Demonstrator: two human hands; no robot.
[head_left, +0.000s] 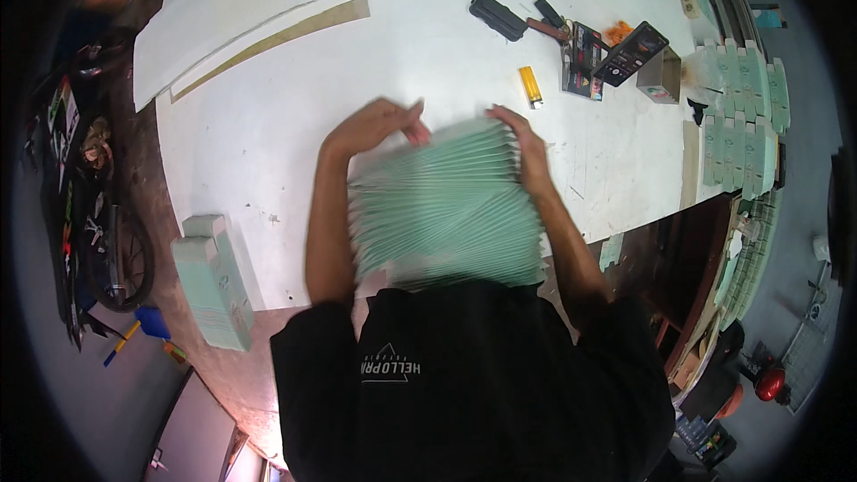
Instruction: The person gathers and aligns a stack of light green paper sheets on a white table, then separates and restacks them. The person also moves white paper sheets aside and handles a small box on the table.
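A fanned stack of pale green flat folded cartons lies at the table's near edge, against my body and blurred by motion. My left hand is bent over the far left corner of the stack, its thumb and fingers apart and some fingers hidden. Along the far right edge, my right hand is wrapped about the stack's corner, fingertips at its far side. Just beyond that hand lies a yellow lighter.
White sheets lie at the far left of the white table. A phone leans on a small box. A black case lies nearby. Green cartons stand at left and right. A bicycle wheel is leftward.
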